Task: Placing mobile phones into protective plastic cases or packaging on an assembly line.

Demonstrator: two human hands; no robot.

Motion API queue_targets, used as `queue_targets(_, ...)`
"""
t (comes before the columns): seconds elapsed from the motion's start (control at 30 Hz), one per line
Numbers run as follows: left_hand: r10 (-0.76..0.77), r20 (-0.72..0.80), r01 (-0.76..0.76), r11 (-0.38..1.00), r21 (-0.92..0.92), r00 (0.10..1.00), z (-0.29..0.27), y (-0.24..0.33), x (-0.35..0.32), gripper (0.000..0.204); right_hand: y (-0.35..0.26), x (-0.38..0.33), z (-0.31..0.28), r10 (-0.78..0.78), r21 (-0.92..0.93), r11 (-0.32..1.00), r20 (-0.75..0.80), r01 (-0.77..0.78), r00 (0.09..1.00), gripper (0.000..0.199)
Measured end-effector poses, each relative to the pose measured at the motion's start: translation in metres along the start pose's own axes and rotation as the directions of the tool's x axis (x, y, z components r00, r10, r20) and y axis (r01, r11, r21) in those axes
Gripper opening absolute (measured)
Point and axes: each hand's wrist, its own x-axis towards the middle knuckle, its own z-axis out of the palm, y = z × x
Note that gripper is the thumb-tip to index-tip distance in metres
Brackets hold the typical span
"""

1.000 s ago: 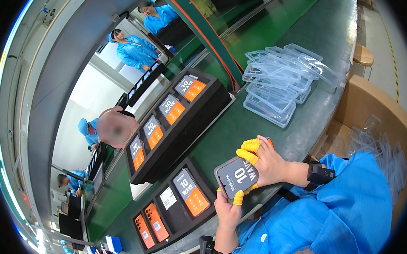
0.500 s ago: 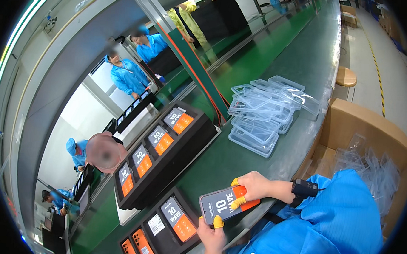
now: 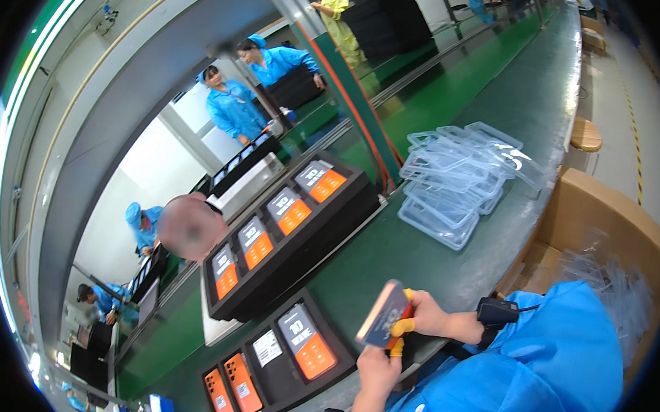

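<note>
Both my hands hold a small flat orange-and-grey box [image 3: 384, 313] over the near edge of the green workbench [image 3: 432, 249]. My right hand [image 3: 430, 317], with yellow finger cots, grips its right side. My left hand [image 3: 378, 369] holds it from below. The box is tilted edge-on toward me. Just left of it lies a black tray [image 3: 277, 367] with several slots holding similar orange-and-grey boxes. A second, longer black tray [image 3: 283, 241] with several such boxes sits farther back.
A loose pile of clear plastic tray lids [image 3: 458, 179] lies to the right on the bench. A cardboard carton [image 3: 598, 220] with clear plastic bags stands at my right. Other workers in blue coats [image 3: 234, 104] stand across the line.
The box has turned from face-up to edge-on in my hands and sits lower and nearer to me. My view has shifted, so the trays and lids appear farther left.
</note>
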Motion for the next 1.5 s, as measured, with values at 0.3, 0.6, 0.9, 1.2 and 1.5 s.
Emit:
queue_targets(0.3,-0.142,0.116,0.181,0.845,-0.503,0.983,-0.015,-0.036,-0.023,0.021,0.018,0.008,-0.006,-0.182,-0.138,0.969,0.175,0.207,0.968,0.047)
queue_targets(0.6,-0.601,-0.28,0.026,0.449,-0.893,0.749,-0.138,-0.157,-0.08,0.029,0.019,0.011,0.003,-0.017,-0.307,0.949,0.173,0.071,0.985,0.032)
queue_targets(0.9,-0.426,-0.326,0.537,0.682,0.497,0.844,-0.15,-0.158,-0.058,0.027,0.021,0.011,0.01,-0.029,-0.497,0.861,0.165,0.109,0.986,0.025)
queue_targets(1.2,-0.478,-0.645,0.8,0.42,0.428,0.596,-0.18,-0.158,-0.086,0.027,-0.015,0.035,-0.057,-0.384,-0.967,0.217,0.041,0.134,0.922,0.03)
queue_targets(1.5,-0.159,-0.67,0.683,0.285,0.672,0.725,-0.153,-0.183,-0.09,0.056,-0.007,0.032,-0.116,-0.324,-0.982,-0.15,-0.064,-0.119,0.944,0.025)
